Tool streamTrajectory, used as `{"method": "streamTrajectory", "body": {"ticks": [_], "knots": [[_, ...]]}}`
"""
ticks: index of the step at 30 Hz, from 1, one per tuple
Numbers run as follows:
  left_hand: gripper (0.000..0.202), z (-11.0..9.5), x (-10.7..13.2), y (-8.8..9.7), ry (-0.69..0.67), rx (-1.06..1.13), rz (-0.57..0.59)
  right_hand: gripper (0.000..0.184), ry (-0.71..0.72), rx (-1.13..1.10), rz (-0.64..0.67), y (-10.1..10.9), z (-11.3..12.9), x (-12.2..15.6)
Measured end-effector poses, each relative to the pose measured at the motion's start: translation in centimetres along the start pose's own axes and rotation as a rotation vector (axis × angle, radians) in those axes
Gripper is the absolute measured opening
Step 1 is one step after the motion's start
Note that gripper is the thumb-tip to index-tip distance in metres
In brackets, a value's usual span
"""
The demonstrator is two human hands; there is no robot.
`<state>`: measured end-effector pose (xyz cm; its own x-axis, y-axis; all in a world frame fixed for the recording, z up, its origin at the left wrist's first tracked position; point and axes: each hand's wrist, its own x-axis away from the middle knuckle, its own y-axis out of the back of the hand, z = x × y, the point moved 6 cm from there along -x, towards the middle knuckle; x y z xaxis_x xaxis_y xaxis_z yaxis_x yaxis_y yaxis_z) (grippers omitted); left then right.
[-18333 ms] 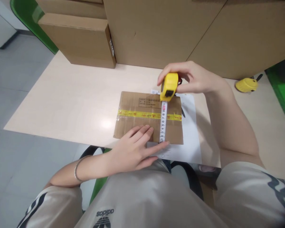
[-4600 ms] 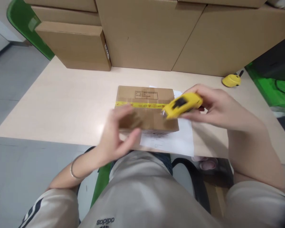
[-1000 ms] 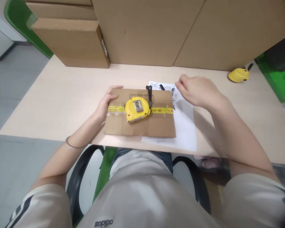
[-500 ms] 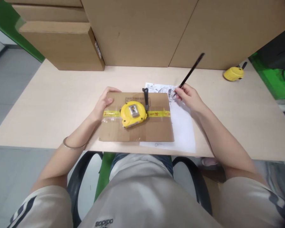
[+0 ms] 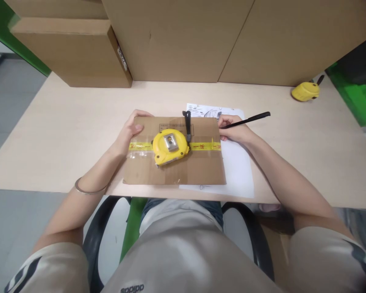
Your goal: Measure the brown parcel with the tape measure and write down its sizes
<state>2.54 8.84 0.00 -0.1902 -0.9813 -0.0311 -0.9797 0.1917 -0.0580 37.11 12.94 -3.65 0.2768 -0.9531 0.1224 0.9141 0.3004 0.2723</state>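
My left hand (image 5: 128,132) is closed on the left edge of a flat cardboard box (image 5: 198,169), its thumb on top. On the box lies a yellow tape measure (image 5: 166,152) with a black wrist strap (image 5: 187,122). At the box's right edge is my right hand (image 5: 233,128), closed round a black pen (image 5: 254,119) that slants nearly flat to the right. The fingertips of that hand reach the box's side, and how they grip there is partly hidden. Under the box, a sheet of paper (image 5: 239,171) with black pen marks sticks out at the back and right.
A second yellow tape measure (image 5: 305,91) sits at the table's back right. Large cardboard boxes (image 5: 177,40) wall off the back, with a smaller box (image 5: 70,57) at the left. The pale table (image 5: 64,134) ends just before my body.
My right hand has come off the marked part of the paper to the box's right edge. The pen has swung from steep to nearly flat. The view has shifted slightly.
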Motion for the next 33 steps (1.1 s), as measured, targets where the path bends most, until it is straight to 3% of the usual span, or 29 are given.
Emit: {"method": "streamTrajectory", "body": {"ticks": [9,15,21,33], "knots": [[0.046,-0.27,-0.05,-0.14,0.003,-0.026,-0.029,0.045,-0.01,-0.027,-0.002,-0.11,0.38,0.18],[0.041,-0.39,-0.12,-0.32,-0.067,-0.036,0.023,0.039,-0.016,-0.005,0.009,-0.14,0.44,0.26],[0.044,-0.12,-0.05,-0.22,-0.003,0.016,-0.021,0.042,-0.004,-0.015,0.006,-0.26,0.38,0.27],[0.044,-0.49,-0.06,-0.37,-0.042,-0.019,-0.003,0.047,-0.017,-0.008,0.035,-0.26,-0.06,0.19]]}}
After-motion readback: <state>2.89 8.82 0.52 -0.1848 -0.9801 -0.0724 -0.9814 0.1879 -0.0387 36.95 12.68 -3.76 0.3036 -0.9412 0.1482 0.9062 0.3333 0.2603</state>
